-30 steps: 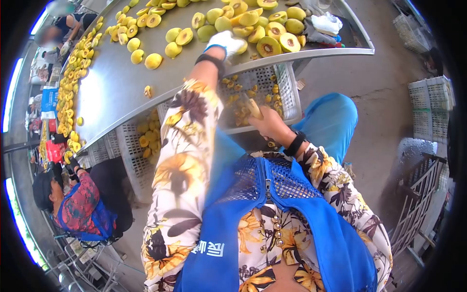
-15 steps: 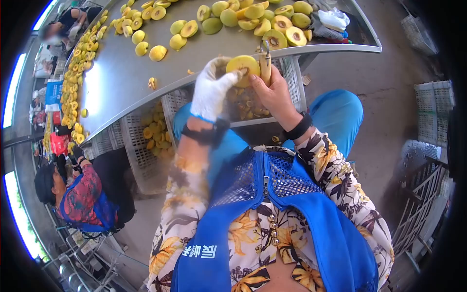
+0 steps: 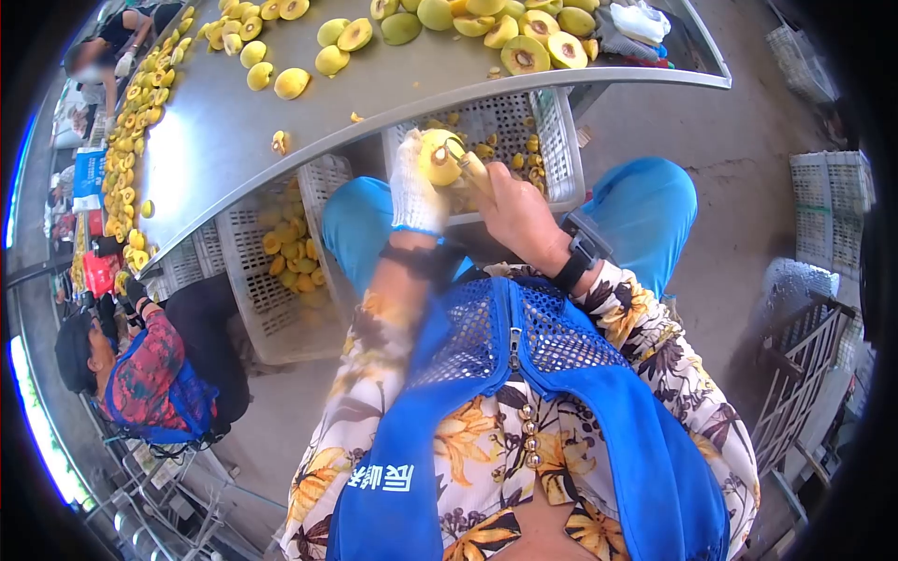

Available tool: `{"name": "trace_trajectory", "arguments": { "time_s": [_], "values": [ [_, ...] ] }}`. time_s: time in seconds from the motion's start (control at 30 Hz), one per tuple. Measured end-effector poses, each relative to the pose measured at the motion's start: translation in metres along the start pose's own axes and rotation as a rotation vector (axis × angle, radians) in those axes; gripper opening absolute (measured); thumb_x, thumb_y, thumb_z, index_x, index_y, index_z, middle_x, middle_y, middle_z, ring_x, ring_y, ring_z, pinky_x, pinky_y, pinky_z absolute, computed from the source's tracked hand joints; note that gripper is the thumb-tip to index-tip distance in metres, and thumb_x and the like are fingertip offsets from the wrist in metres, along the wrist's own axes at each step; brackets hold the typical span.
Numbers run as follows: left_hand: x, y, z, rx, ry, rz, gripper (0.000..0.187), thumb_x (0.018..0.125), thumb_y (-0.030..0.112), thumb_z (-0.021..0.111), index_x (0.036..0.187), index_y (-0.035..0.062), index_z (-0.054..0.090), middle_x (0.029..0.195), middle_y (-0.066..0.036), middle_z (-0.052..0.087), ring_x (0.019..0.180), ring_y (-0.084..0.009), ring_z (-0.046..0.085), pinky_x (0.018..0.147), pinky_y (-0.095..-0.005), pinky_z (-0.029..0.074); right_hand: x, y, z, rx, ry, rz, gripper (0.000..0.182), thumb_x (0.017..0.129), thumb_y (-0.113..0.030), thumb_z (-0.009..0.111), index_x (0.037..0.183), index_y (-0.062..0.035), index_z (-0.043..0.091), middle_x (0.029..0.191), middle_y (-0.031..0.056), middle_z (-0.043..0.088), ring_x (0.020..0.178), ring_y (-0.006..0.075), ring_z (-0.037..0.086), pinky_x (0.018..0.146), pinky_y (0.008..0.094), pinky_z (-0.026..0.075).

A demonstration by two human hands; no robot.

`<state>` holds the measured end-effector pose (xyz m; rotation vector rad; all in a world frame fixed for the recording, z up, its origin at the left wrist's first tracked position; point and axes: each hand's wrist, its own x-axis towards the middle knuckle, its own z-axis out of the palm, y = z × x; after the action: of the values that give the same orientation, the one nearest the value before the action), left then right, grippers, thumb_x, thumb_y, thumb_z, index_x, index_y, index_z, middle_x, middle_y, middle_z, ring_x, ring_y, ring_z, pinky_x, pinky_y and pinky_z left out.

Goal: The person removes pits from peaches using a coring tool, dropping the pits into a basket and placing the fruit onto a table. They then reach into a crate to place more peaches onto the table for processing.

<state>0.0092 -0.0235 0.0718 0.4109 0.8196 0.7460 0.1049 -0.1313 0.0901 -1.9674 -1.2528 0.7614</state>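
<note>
My left hand (image 3: pixel 412 194), in a white knit glove, is closed around a yellow peach half (image 3: pixel 436 150) with its cut face and brown centre showing. My right hand (image 3: pixel 524 213), bare, grips the light wooden handle of a pitting knife (image 3: pixel 478 174). The knife's curved metal tip lies against the middle of the cut face. Both hands are above a white plastic crate (image 3: pixel 564 159) with small peach scraps in it, below the table edge.
A metal table (image 3: pixel 215 140) carries many peach halves (image 3: pixel 524 54), with a white plastic bag (image 3: pixel 641 22) at its right corner. Another crate (image 3: pixel 248 290) with peach halves stands left of my knees. A co-worker (image 3: pixel 154 374) sits further left; stacked crates (image 3: pixel 828 210) stand right.
Both hands have moved lower and slightly left, away from the table edge. The pitting knife, held upright beside the peach half before, now has its tip at the fruit's centre.
</note>
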Motion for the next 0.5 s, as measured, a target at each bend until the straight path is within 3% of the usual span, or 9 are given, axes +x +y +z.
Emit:
{"name": "trace_trajectory", "arguments": {
  "time_s": [0.07,0.17,0.27,0.37,0.5],
  "values": [
    [-0.007,0.000,0.007,-0.009,-0.034,0.042,0.031,0.091,0.033,0.045,0.103,0.0066,0.055,0.094,-0.008,0.059,0.086,-0.0210,0.057,0.077,-0.0346,0.048,-0.003,-0.002,-0.001,0.002,-0.013,-0.014,0.021,0.086,-0.018,0.051,0.094,-0.0010,0.042,0.071,0.0277,0.057,0.071,0.0460,0.056,0.060,0.0519,0.043],
    [-0.006,-0.005,0.004,-0.006,-0.059,0.091,0.031,0.091,0.031,0.044,0.107,0.0058,0.053,0.094,-0.009,0.059,0.086,-0.0223,0.058,0.077,-0.0366,0.049,-0.005,-0.007,0.000,-0.013,-0.024,0.001,0.020,0.085,-0.016,0.050,0.091,-0.0009,0.040,0.069,0.0277,0.057,0.069,0.0459,0.056,0.059,0.0524,0.042],
    [-0.004,-0.008,0.003,0.024,-0.018,0.105,0.032,0.092,0.032,0.044,0.108,0.0058,0.052,0.096,-0.011,0.059,0.082,-0.0243,0.059,0.071,-0.0383,0.051,-0.008,-0.007,0.004,-0.031,-0.021,-0.009,0.016,0.084,-0.013,0.049,0.089,-0.0005,0.039,0.066,0.0268,0.056,0.066,0.0454,0.055,0.058,0.0531,0.041],
    [-0.006,-0.011,0.006,0.223,0.134,0.239,0.032,0.091,0.033,0.044,0.105,0.0054,0.052,0.091,-0.012,0.060,0.075,-0.0254,0.059,0.062,-0.0383,0.052,-0.013,0.002,0.014,-0.038,0.002,-0.099,0.014,0.082,-0.009,0.048,0.087,0.0004,0.038,0.063,0.0258,0.055,0.063,0.0450,0.055,0.056,0.0532,0.040],
    [0.004,-0.004,-0.005,0.113,0.014,-0.044,0.031,0.091,0.034,0.045,0.097,0.0056,0.054,0.082,-0.011,0.059,0.069,-0.0249,0.059,0.057,-0.0359,0.051,-0.018,0.003,0.016,-0.063,-0.024,-0.193,0.016,0.079,-0.006,0.049,0.087,0.0016,0.037,0.061,0.0255,0.054,0.062,0.0450,0.054,0.056,0.0528,0.040]
  ]
}}
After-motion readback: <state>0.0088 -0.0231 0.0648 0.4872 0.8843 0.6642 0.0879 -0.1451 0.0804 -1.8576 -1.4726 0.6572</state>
